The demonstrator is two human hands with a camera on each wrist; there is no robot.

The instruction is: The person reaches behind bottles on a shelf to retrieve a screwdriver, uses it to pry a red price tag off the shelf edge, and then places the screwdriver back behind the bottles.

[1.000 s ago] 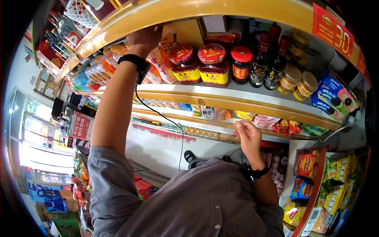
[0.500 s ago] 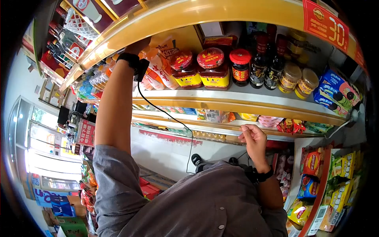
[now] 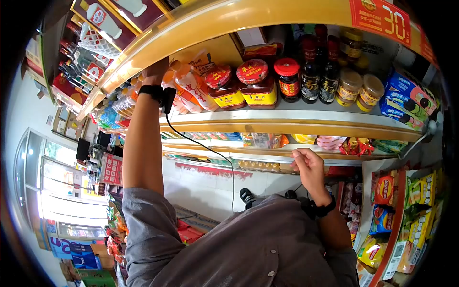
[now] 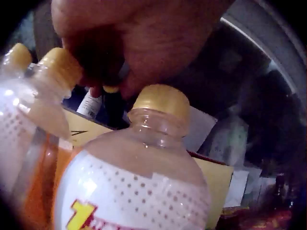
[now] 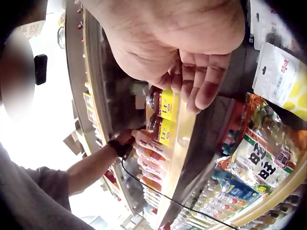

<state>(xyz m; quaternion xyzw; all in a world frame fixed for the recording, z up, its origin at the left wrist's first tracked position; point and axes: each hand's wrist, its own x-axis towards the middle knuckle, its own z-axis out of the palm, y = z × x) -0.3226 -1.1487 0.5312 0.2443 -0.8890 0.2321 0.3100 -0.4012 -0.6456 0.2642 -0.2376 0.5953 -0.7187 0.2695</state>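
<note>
My left hand (image 3: pixel 154 72) reaches into the shelf at the row of orange drink bottles (image 3: pixel 191 86), partly hidden under the upper ledge. In the left wrist view, that hand (image 4: pixel 144 38) hangs over yellow-capped bottles, one large drink bottle (image 4: pixel 134 182) close in front. Its fingers point down around a small dark bottle-like thing with a yellow top (image 4: pixel 113 103); I cannot tell whether they grip it. My right hand (image 3: pixel 310 168) hovers before the lower shelves, fingers loosely bent and holding nothing. From the right wrist, this hand (image 5: pixel 177 43) shows relaxed fingers.
Right of the bottles stand red-lidded jars (image 3: pixel 258 83), dark sauce bottles (image 3: pixel 311 79) and smaller jars (image 3: pixel 350 90). The yellow upper ledge (image 3: pixel 201 36) overhangs them. Snack bags (image 3: pixel 385 189) fill a rack at the right. A black cable (image 3: pixel 203 149) hangs from my left wrist.
My left hand has moved left and lower, from beside the orange box to the bottles. The right hand keeps nearly the same pose. The head view has shifted slightly.
</note>
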